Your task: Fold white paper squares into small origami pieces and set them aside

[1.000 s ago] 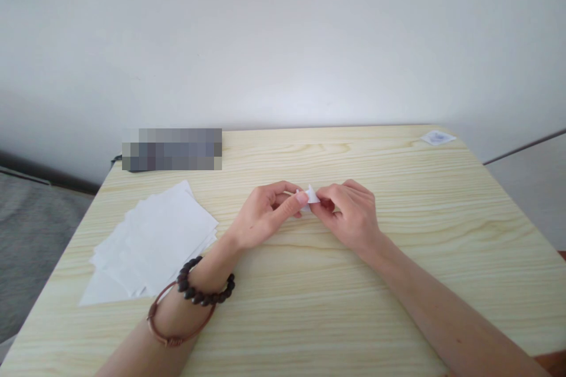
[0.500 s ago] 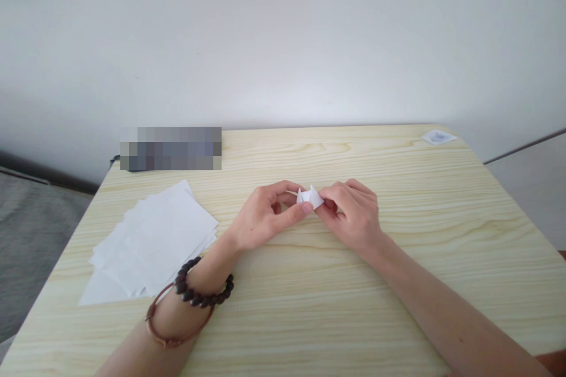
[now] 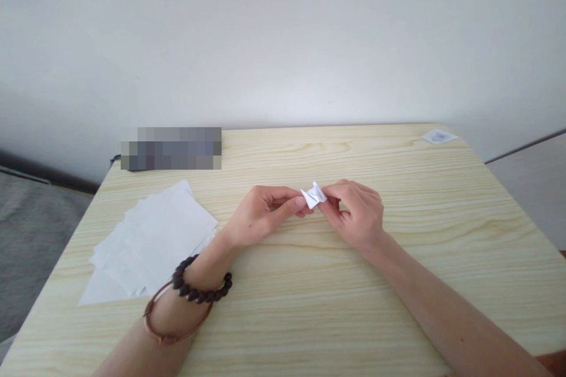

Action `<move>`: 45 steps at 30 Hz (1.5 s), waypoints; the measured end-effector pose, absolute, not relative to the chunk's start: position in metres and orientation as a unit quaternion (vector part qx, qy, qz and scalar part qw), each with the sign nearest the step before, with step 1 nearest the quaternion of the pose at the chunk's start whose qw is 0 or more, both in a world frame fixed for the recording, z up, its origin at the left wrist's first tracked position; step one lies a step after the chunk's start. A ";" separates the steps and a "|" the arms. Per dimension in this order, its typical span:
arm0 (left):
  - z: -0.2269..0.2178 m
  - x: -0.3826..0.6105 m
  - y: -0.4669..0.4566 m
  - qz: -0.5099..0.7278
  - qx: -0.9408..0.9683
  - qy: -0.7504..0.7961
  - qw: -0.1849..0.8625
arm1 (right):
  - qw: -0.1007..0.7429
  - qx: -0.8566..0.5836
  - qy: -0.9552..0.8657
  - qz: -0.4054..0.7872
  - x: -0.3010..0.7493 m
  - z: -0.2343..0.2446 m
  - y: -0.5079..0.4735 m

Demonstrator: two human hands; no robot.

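Observation:
A small piece of folded white paper (image 3: 313,195) is held between my two hands above the middle of the table. My left hand (image 3: 260,215) pinches its left end between thumb and fingers. On the other end, my right hand (image 3: 354,209) grips with its thumb and index finger, the remaining fingers curled. Pointed corners of the paper stick up between the fingertips. A dark beaded bracelet (image 3: 201,293) and a brown cord bracelet (image 3: 167,339) circle my left wrist.
Several sheets of white paper (image 3: 154,235) lie fanned out on the left of the pale wooden table (image 3: 309,306). A blurred-out dark object (image 3: 172,150) sits at the back left. In the far right corner lies a small white diamond-shaped piece (image 3: 439,136). A white wall (image 3: 283,41) rises behind.
The folded paper has been turned and shifted slightly right between my hands. My left thumb has drawn back from its front to its left end. The sheets have stayed put.

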State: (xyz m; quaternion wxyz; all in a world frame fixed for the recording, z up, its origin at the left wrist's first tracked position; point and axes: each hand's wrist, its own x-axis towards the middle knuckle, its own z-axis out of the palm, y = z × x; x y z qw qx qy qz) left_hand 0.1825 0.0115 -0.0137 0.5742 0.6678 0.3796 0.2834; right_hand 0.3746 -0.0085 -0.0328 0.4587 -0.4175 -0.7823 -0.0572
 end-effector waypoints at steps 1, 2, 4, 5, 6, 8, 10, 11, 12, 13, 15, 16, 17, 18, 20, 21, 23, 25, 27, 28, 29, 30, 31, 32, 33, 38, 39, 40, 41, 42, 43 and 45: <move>-0.014 0.182 0.012 0.284 0.666 0.380 0.575 | 0.458 -0.417 -0.783 -0.058 0.374 -0.032 -0.009; -0.013 0.182 0.012 0.282 0.668 0.382 0.573 | 0.457 -0.417 -0.783 -0.058 0.374 -0.032 -0.009; -0.012 0.182 0.012 0.274 0.679 0.384 0.563 | 0.456 -0.416 -0.785 -0.058 0.374 -0.032 -0.009; -0.011 0.182 0.013 0.271 0.682 0.381 0.562 | 0.456 -0.414 -0.786 -0.058 0.375 -0.033 -0.008; -0.011 0.182 0.013 0.270 0.682 0.377 0.566 | 0.456 -0.411 -0.787 -0.059 0.375 -0.034 -0.008; -0.010 0.182 0.014 0.271 0.667 0.375 0.584 | 0.456 -0.401 -0.792 -0.061 0.375 -0.036 -0.008; -0.010 0.183 0.014 0.275 0.645 0.378 0.605 | 0.453 -0.398 -0.795 -0.061 0.375 -0.037 -0.007; -0.011 0.184 0.013 0.276 0.637 0.379 0.612 | 0.452 -0.399 -0.796 -0.060 0.375 -0.037 -0.007; -0.011 0.184 0.013 0.276 0.631 0.379 0.618 | 0.451 -0.401 -0.795 -0.057 0.375 -0.037 -0.008; -0.011 0.184 0.013 0.276 0.629 0.379 0.620 | 0.450 -0.403 -0.795 -0.052 0.375 -0.037 -0.008; -0.012 0.185 0.012 0.274 0.628 0.380 0.622 | 0.450 -0.405 -0.795 -0.041 0.374 -0.036 -0.008; -0.013 0.185 0.012 0.273 0.628 0.381 0.621 | 0.450 -0.405 -0.795 -0.035 0.374 -0.036 -0.009; -0.013 0.184 0.012 0.274 0.628 0.382 0.620 | 0.450 -0.405 -0.796 -0.030 0.373 -0.035 -0.009; -0.013 0.184 0.012 0.275 0.628 0.380 0.621 | 0.449 -0.406 -0.795 -0.027 0.373 -0.035 -0.009; -0.014 0.184 0.012 0.285 0.629 0.371 0.621 | 0.446 -0.412 -0.794 -0.023 0.373 -0.034 -0.009; -0.014 0.183 0.012 0.291 0.633 0.365 0.618 | 0.444 -0.417 -0.793 -0.021 0.373 -0.035 -0.009; -0.015 0.182 0.013 0.298 0.646 0.353 0.607 | 0.439 -0.426 -0.791 -0.017 0.374 -0.035 -0.009; -0.016 0.181 0.013 0.297 0.661 0.351 0.593 | 0.435 -0.432 -0.790 -0.015 0.374 -0.037 -0.009; -0.016 0.181 0.013 0.291 0.670 0.356 0.582 | 0.430 -0.437 -0.790 -0.012 0.375 -0.038 -0.009; -0.016 0.181 0.013 0.291 0.673 0.361 0.577 | 0.428 -0.438 -0.791 -0.010 0.374 -0.038 -0.009; -0.016 0.182 0.013 0.292 0.676 0.365 0.570 | 0.426 -0.440 -0.790 -0.009 0.374 -0.038 -0.009; -0.016 0.182 0.013 0.294 0.678 0.370 0.564 | 0.424 -0.443 -0.790 -0.008 0.374 -0.039 -0.010; -0.015 0.183 0.013 0.295 0.680 0.374 0.557 | 0.424 -0.445 -0.789 -0.007 0.373 -0.039 -0.010; -0.015 0.183 0.013 0.296 0.682 0.379 0.551 | 0.424 -0.446 -0.788 -0.006 0.373 -0.039 -0.010; -0.015 0.183 0.013 0.297 0.683 0.383 0.546 | 0.425 -0.447 -0.787 -0.005 0.372 -0.039 -0.010; -0.014 0.183 0.012 0.298 0.683 0.394 0.538 | 0.425 -0.443 -0.789 0.020 0.374 -0.038 -0.009; -0.015 0.183 0.013 0.304 0.679 0.396 0.538 | 0.424 -0.439 -0.791 0.039 0.375 -0.037 -0.009; -0.015 0.184 0.013 0.314 0.672 0.400 0.539 | 0.423 -0.434 -0.793 0.062 0.376 -0.036 -0.009; -0.016 0.185 0.013 0.324 0.662 0.405 0.541 | 0.423 -0.428 -0.794 0.088 0.378 -0.035 -0.009; -0.017 0.185 0.014 0.333 0.651 0.410 0.544 | 0.425 -0.422 -0.793 0.114 0.379 -0.034 -0.009; -0.018 0.186 0.014 0.339 0.642 0.415 0.548 | 0.428 -0.417 -0.789 0.138 0.380 -0.033 -0.010; -0.021 0.187 0.015 0.348 0.629 0.421 0.553 | 0.439 -0.413 -0.778 0.179 0.381 -0.031 -0.010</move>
